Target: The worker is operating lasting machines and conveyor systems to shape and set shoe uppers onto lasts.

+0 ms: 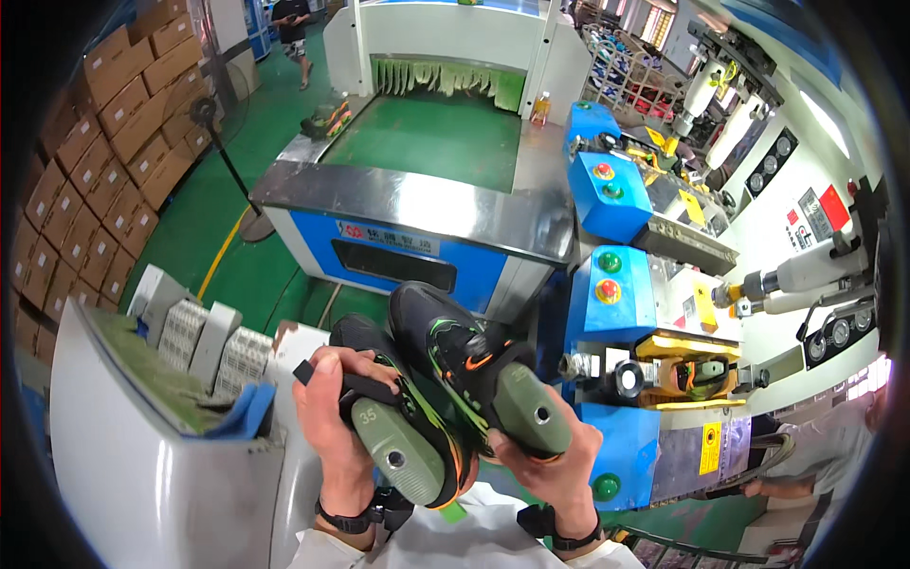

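Observation:
In front of my body I hold a pair of black sports shoes with bright green and orange trim, toes pointing away. A green plastic shoe last fills each one, with a round hole in its top. My left hand (332,408) is closed on the left shoe (357,332), its fingers hooked over the black collar beside the left last (403,460). Around the heel of the right shoe (431,327) my right hand (559,455) is wrapped, next to the right last (533,412). The two shoes lie side by side and appear to touch. Both wrists wear black straps.
Ahead stands a conveyor machine (408,204) with a green belt and a shoe (332,119) at its left edge. At right, a blue and white press (611,294) has buttons and another shoe (701,375) clamped inside. Cartons (104,180), a fan (204,112) and a grey machine (180,474) occupy the left.

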`<state>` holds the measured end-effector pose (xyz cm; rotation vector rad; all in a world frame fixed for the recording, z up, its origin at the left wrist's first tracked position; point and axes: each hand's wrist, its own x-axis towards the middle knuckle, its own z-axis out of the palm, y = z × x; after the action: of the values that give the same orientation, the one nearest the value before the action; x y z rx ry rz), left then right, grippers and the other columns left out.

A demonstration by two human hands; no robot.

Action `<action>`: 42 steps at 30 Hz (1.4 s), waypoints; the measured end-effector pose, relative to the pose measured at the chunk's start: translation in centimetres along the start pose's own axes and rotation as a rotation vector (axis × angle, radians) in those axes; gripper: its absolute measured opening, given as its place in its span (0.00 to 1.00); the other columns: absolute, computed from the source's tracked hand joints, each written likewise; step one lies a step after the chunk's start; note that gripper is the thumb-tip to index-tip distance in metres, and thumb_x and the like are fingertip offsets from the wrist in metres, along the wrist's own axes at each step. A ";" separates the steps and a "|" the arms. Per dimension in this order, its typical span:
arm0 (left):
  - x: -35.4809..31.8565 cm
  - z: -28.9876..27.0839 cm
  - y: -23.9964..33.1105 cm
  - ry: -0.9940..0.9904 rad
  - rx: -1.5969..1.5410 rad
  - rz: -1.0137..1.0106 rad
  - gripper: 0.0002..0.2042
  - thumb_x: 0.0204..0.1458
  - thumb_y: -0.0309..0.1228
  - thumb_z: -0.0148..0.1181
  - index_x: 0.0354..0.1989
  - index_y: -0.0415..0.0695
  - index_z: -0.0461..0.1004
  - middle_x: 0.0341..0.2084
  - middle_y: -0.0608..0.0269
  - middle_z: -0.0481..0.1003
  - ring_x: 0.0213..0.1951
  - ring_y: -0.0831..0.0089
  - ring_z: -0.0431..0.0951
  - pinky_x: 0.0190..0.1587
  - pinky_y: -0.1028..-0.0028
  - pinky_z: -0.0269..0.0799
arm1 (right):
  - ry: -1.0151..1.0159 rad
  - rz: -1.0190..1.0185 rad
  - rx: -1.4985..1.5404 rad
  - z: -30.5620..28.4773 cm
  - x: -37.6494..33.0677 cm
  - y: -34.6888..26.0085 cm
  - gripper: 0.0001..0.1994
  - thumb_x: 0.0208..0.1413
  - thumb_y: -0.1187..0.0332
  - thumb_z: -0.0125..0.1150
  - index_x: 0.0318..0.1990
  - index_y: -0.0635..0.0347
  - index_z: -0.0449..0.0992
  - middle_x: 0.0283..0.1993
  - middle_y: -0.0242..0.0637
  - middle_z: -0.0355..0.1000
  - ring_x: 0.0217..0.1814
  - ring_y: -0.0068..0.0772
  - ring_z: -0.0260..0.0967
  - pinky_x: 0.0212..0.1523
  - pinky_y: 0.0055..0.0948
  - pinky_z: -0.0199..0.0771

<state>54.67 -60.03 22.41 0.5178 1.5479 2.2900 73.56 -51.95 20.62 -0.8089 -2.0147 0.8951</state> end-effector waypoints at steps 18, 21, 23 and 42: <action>17.4 13.8 -2.5 -0.439 -0.258 0.318 0.17 0.53 0.42 0.46 0.24 0.39 0.67 0.14 0.51 0.73 0.24 0.60 0.75 0.50 0.61 0.62 | 0.312 0.484 0.641 1.5 18.2 7.5 0.16 0.43 0.77 0.69 0.41 0.71 0.74 0.35 0.35 0.76 0.34 0.21 0.72 0.36 0.21 0.74; 19.7 17.4 -4.0 -0.480 -0.332 0.227 0.17 0.53 0.42 0.45 0.25 0.38 0.69 0.18 0.51 0.75 0.27 0.60 0.77 0.52 0.61 0.62 | 0.466 0.518 0.606 1.2 20.2 9.0 0.14 0.41 0.78 0.68 0.38 0.70 0.75 0.33 0.35 0.75 0.30 0.23 0.72 0.33 0.23 0.74; 21.5 19.6 -5.0 -0.575 -0.367 0.150 0.17 0.54 0.41 0.46 0.26 0.37 0.70 0.19 0.51 0.76 0.29 0.60 0.78 0.54 0.61 0.62 | 0.616 0.543 0.524 1.2 20.8 10.1 0.14 0.42 0.78 0.68 0.38 0.70 0.75 0.34 0.36 0.74 0.33 0.24 0.72 0.35 0.23 0.74; 43.9 11.6 -10.8 -0.117 -0.328 0.049 0.15 0.56 0.37 0.47 0.28 0.37 0.73 0.23 0.55 0.78 0.33 0.66 0.78 0.56 0.66 0.62 | -0.056 0.591 0.312 18.7 45.2 13.5 0.15 0.50 0.76 0.66 0.46 0.73 0.74 0.34 0.38 0.76 0.30 0.24 0.73 0.30 0.24 0.73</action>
<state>22.16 -26.55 21.35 0.5925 1.0873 2.4362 38.54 -15.32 18.84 -1.2293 -1.6330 1.5308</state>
